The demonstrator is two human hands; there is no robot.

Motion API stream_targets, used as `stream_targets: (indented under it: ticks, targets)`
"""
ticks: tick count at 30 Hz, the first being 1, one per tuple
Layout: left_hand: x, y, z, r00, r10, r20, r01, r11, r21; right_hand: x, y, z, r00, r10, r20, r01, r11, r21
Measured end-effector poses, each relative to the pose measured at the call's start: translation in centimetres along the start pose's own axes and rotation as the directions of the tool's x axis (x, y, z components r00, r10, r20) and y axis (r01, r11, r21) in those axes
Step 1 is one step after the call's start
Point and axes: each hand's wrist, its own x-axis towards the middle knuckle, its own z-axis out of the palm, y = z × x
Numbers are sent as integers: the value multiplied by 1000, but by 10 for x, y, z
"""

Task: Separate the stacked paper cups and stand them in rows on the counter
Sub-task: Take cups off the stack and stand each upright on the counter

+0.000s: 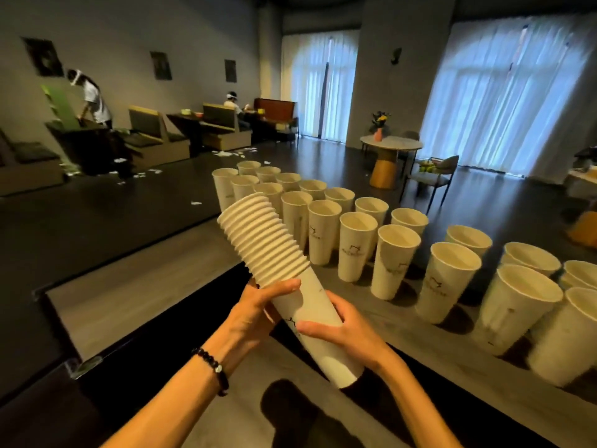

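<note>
A stack of white paper cups (258, 240) lies tilted in the air over the counter, rims pointing up and to the left. My left hand (255, 313) grips the stack just below the ribbed rims. My right hand (339, 331) curls round the body of the outermost cup (326, 347), lower down. Several separate cups (355, 244) stand upright in rows on the grey counter (436, 357), running from the far middle to the near right.
The counter's left edge drops to a dark ledge (129, 334). Beyond it lies a dark floor with scattered paper scraps, booth seats (155, 137), a round table (391, 147) with a vase, and a chair (433, 179). Two people are at the far left wall.
</note>
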Motion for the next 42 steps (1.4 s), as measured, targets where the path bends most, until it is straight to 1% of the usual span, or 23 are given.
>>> stream_targets:
  ticks: [2, 3, 7, 9, 12, 14, 17, 18, 20, 21, 22, 24, 25, 27, 32, 35, 42]
  targets:
    - [13, 10, -24, 998, -38, -44, 32, 993, -111, 23, -8, 15, 1000, -11, 14, 12, 1000, -6]
    - [22, 18, -38, 998, -43, -43, 37, 989, -143, 38, -12, 25, 1000, -16, 18, 17, 1000, -6]
    - [60, 45, -92, 993, -64, -101, 46, 985, -168, 94, -28, 67, 999, -20, -29, 20, 1000, -22]
    - [84, 65, -130, 989, -51, -136, 28, 985, -171, 134, -41, 96, 998, -12, -60, 10, 1000, -28]
    - [114, 98, -172, 982, -23, -188, 0, 992, -126, 182, -59, 127, 992, -4, -123, -4, 998, -69]
    - [140, 127, -211, 970, -9, -242, -28, 989, -146, 217, -73, 148, 984, 9, -176, -36, 988, -150]
    - [175, 178, -266, 956, -21, -292, -67, 955, -290, 260, -80, 172, 970, -16, -242, -33, 980, -197]
    - [184, 194, -282, 951, -16, -308, -95, 936, -340, 271, -80, 177, 961, -32, -275, -28, 977, -211]
    - [195, 226, -311, 929, 46, -368, -198, 900, -389, 295, -76, 186, 921, -76, -382, -16, 973, -231]
    - [198, 241, -326, 913, 91, -398, -259, 883, -392, 307, -75, 190, 891, -78, -447, -5, 983, -183]
    - [200, 254, -336, 900, 127, -416, -306, 864, -399, 315, -75, 190, 862, -61, -503, 17, 996, -92]
    - [204, 272, -359, 889, 173, -425, -360, 836, -413, 340, -77, 193, 818, -6, -576, 49, 997, 60]
    - [205, 278, -369, 886, 187, -425, -371, 834, -407, 354, -77, 194, 801, 10, -598, 57, 994, 92]
    - [206, 280, -379, 883, 188, -431, -365, 851, -377, 382, -74, 193, 790, 26, -613, 72, 988, 134]
    - [216, 268, -392, 878, 148, -456, -333, 872, -359, 454, -69, 197, 840, 32, -542, 42, 991, 124]
    - [222, 260, -398, 890, 146, -432, -314, 883, -348, 486, -62, 207, 862, -2, -506, 43, 997, 70]
    - [231, 244, -403, 921, 165, -353, -265, 929, -257, 520, -54, 213, 861, -59, -506, 77, 997, 14]
